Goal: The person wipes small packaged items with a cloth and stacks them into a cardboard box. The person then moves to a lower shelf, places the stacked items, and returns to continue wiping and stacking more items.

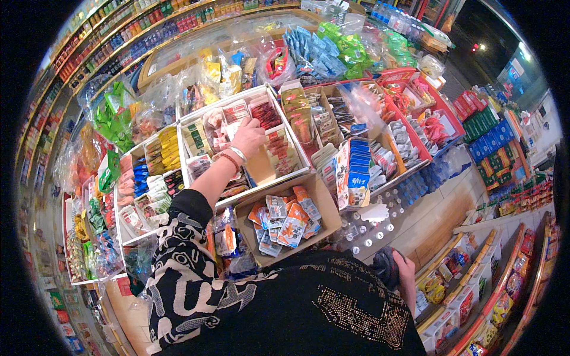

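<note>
My left hand [248, 139] reaches into a white divided display box [291, 129] of small snack packets, wearing a white bangle [238, 154] and a red bead bracelet [229, 163]. Its fingertips are at the dark red packets [265, 115] and the pale packets beside them; whether they grip one is hidden. Just below it shows a bare tan cardboard compartment [260, 168]. An open cardboard box [328, 196] nearer me holds loose orange and white packets [294, 224]. At the lower right, my right hand [404, 271] is against a dark bunched cloth [386, 267]; its fingers are mostly hidden.
An upright box of blue packets [359, 167] and red trays [407, 122] of snacks stand right. Yellow and blue packets fill another white box [116, 209] at left. Clear-wrapped bottles [369, 231] sit low beside the display. Shelves [483, 289] of snacks curve along the lower right.
</note>
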Demonstrator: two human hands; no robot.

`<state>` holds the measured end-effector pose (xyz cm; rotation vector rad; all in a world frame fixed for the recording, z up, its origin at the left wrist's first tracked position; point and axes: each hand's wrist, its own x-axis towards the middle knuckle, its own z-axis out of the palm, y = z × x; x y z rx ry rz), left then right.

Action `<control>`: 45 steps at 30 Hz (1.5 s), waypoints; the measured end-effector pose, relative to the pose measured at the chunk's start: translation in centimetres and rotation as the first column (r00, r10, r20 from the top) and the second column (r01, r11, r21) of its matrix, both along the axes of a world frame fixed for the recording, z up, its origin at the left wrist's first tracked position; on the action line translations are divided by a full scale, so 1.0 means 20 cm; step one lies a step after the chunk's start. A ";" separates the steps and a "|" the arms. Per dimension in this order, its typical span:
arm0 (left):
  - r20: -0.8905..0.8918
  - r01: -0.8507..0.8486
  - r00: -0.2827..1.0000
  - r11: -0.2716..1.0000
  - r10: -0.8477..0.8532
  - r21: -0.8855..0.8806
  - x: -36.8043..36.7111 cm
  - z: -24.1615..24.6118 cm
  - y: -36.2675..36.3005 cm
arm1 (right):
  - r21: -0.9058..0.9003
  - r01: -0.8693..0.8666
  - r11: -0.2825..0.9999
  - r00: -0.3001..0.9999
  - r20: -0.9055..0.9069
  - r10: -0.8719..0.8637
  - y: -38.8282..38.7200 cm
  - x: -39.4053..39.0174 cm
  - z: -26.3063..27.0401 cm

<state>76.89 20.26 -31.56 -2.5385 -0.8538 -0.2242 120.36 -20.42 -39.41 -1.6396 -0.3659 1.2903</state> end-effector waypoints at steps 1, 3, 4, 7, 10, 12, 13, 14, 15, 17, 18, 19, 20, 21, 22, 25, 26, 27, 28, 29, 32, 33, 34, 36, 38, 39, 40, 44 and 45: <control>0.027 0.021 0.999 1.000 -0.021 0.009 0.00 -0.02 0.00 | -0.005 -0.005 1.000 1.000 -0.004 0.005 0.01 0.00 0.00; -0.018 -0.053 0.999 0.993 0.051 -0.110 -0.01 -0.04 0.00 | -0.008 0.001 1.000 1.000 0.000 -0.001 0.02 -0.01 -0.02; 0.023 -0.062 0.998 0.985 0.066 -0.160 -0.01 -0.06 0.00 | -0.006 0.011 1.000 1.000 0.007 -0.011 0.02 -0.01 -0.02; 0.196 -0.086 0.973 0.978 0.123 -0.188 -0.05 -0.08 0.00 | 0.001 0.016 1.000 1.000 0.011 -0.016 0.02 -0.01 -0.03; 0.266 -0.148 0.939 0.955 0.218 -0.258 -0.10 -0.08 -0.01 | 0.014 0.020 1.000 1.000 0.006 -0.020 0.00 -0.01 -0.03; 0.293 -0.155 0.927 0.949 0.235 -0.274 -0.14 -0.08 -0.02 | 0.015 0.016 1.000 1.000 0.000 -0.016 -0.01 -0.01 -0.02; 0.294 -0.165 0.922 0.942 0.253 -0.291 -0.16 -0.08 -0.02 | 0.011 0.011 1.000 1.000 -0.004 -0.011 -0.01 -0.01 -0.02; 0.320 -0.166 0.912 0.943 0.258 -0.288 -0.18 -0.09 -0.02 | 0.007 0.006 1.000 1.000 -0.010 -0.006 -0.01 -0.01 -0.02; 0.345 -0.165 0.901 0.944 0.262 -0.286 -0.20 -0.10 -0.02 | 0.010 0.002 1.000 1.000 -0.007 -0.002 -0.01 -0.01 -0.01; 0.359 -0.191 0.890 0.945 0.281 -0.267 -0.24 -0.15 -0.01 | 0.011 -0.001 1.000 1.000 -0.002 0.001 0.00 -0.02 -0.01; 0.361 -0.210 0.879 0.932 0.313 -0.295 -0.26 -0.18 0.00 | 0.013 0.006 1.000 1.000 -0.006 -0.006 0.00 -0.03 -0.01; 0.360 -0.230 0.867 0.918 0.345 -0.324 -0.27 -0.22 0.01 | 0.014 0.013 1.000 1.000 -0.011 -0.013 0.01 -0.03 -0.01; 0.390 -0.252 0.843 0.912 0.371 -0.322 -0.28 -0.26 0.03 | 0.037 -0.003 0.999 0.999 -0.045 0.004 0.01 -0.04 -0.01; 0.397 -0.281 0.826 0.903 0.400 -0.325 -0.30 -0.29 0.05 | 0.003 0.006 1.000 1.000 -0.015 -0.006 0.01 -0.04 -0.01; 0.405 -0.309 0.808 0.893 0.428 -0.327 -0.31 -0.31 0.07 | -0.010 -0.007 1.000 1.000 -0.011 0.007 0.02 -0.04 -0.01; 0.477 -0.375 0.748 0.886 0.462 -0.272 -0.35 -0.35 0.14 | -0.008 0.004 1.000 1.000 -0.004 -0.004 0.01 -0.04 -0.02; 0.472 -0.388 0.748 0.885 0.465 -0.257 -0.35 -0.34 0.16 | -0.006 0.008 1.000 1.000 0.000 -0.008 0.01 -0.04 -0.02; 0.435 -0.431 0.738 0.856 0.516 -0.285 -0.35 -0.33 0.18 | 0.002 0.010 1.000 1.000 -0.018 -0.010 0.01 -0.04 -0.02; 0.475 -0.423 0.713 0.856 0.516 -0.297 -0.35 -0.32 0.20 | 0.004 0.005 1.000 1.000 -0.007 -0.005 0.01 -0.04 -0.03; 0.508 -0.434 0.684 0.852 0.523 -0.293 -0.35 -0.31 0.21 | 0.014 0.000 1.000 1.000 -0.016 0.000 0.00 -0.04 -0.03; 0.502 -0.487 0.640 0.812 0.582 -0.320 -0.33 -0.29 0.22 | 0.012 0.006 1.000 1.000 -0.020 -0.006 -0.01 -0.03 -0.04; 0.412 -0.534 0.645 0.765 0.644 -0.360 -0.32 -0.29 0.22 | 0.002 0.017 1.000 0.999 -0.026 -0.017 -0.02 -0.03 -0.04; 0.353 -0.568 0.649 0.738 0.674 -0.364 -0.32 -0.29 0.21 | 0.003 0.019 1.000 1.000 -0.020 -0.019 -0.02 -0.02 -0.04; 0.325 -0.571 0.671 0.744 0.667 -0.348 -0.32 -0.30 0.19 | -0.008 0.046 0.999 0.998 -0.041 -0.046 -0.03 -0.02 -0.03; 0.442 -0.541 0.655 0.789 0.613 -0.292 -0.32 -0.30 0.18 | 0.006 0.033 0.999 0.999 -0.031 -0.033 -0.04 -0.02 -0.02; 0.473 -0.559 0.618 0.774 0.628 -0.297 -0.33 -0.30 0.18 | 0.010 0.029 1.000 0.999 -0.032 -0.028 -0.04 -0.01 -0.02; 0.507 -0.541 0.626 0.798 0.593 -0.267 -0.33 -0.30 0.18 | 0.003 0.034 0.999 0.999 -0.025 -0.034 -0.04 -0.01 -0.02; 0.491 -0.531 0.615 0.784 0.617 -0.320 -0.31 -0.32 0.17 | -0.030 -0.009 1.000 1.000 -0.023 0.008 -0.03 0.00 -0.01; 0.465 -0.539 0.604 0.761 0.647 -0.359 -0.30 -0.34 0.17 | -0.067 -0.017 0.998 1.000 -0.026 0.016 -0.03 0.00 -0.01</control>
